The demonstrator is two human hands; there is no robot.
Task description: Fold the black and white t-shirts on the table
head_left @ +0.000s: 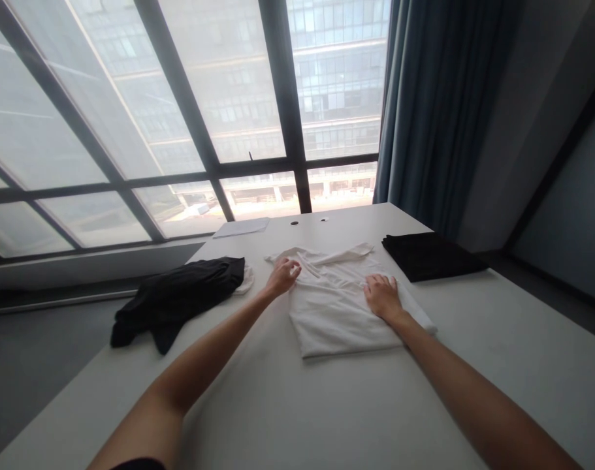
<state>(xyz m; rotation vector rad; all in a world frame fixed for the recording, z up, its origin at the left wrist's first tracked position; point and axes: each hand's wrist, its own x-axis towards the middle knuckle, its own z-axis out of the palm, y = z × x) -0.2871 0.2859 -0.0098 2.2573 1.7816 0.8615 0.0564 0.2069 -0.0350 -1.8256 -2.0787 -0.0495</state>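
A white T-shirt (343, 320) lies on the white table (297, 418), its near part squared off and its far part creased and uneven. At its upper left edge, my left hand (283, 277) has its fingers curled in toward the thumb on the cloth. My right hand (383, 297) rests palm down on the shirt's right side, fingers stretched out over the fabric. Some folds around the fingertips of both hands are hard to make out.
A loose black garment (184, 297) lies at the left table edge, partly over a white cloth (247, 281). A folded black garment (432, 256) sits at the right. Paper sheets (241, 227) lie at the back, before the window. A blue curtain (424, 117) hangs behind.
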